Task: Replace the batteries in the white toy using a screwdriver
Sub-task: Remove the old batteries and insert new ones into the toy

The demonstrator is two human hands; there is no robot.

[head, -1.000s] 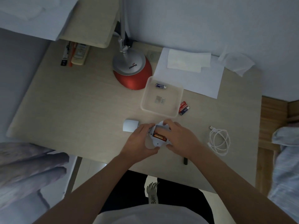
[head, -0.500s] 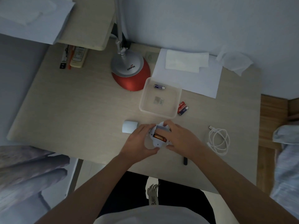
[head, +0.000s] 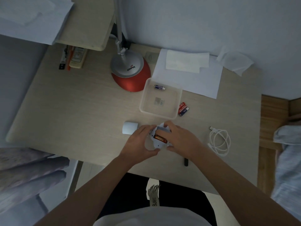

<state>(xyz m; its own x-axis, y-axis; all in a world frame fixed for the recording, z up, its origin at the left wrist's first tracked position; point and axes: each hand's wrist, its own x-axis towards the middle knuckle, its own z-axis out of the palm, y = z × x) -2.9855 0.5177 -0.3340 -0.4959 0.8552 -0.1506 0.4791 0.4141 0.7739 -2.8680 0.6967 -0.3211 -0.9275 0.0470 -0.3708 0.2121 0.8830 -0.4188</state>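
Left hand: our left hand is curled round the left side of the white toy, thumb under its near edge — gripping it just above the bench.
Right hand: our right hand closes on the toy's right side, fingertips over the far end, where a pale flat piece shows under them; what that piece is we cannot tell.
White toy: between both hands near the front middle of the bench, its battery bay open and facing up.
Battery in bay: one orange battery lies across the open slot.
White block: a small rounded white piece sits just left of our left hand.
Clear tray: beyond the hands, a clear tray holds one blue battery at its far edge.
Loose batteries: two loose batteries — red and blue — lie just right of the tray.
Dark stick: a short dark stick lies by our right wrist; tool or not, we cannot tell.
Cable: a coiled white cable rests to the right.
Lamp: a red-based lamp stands behind the tray.
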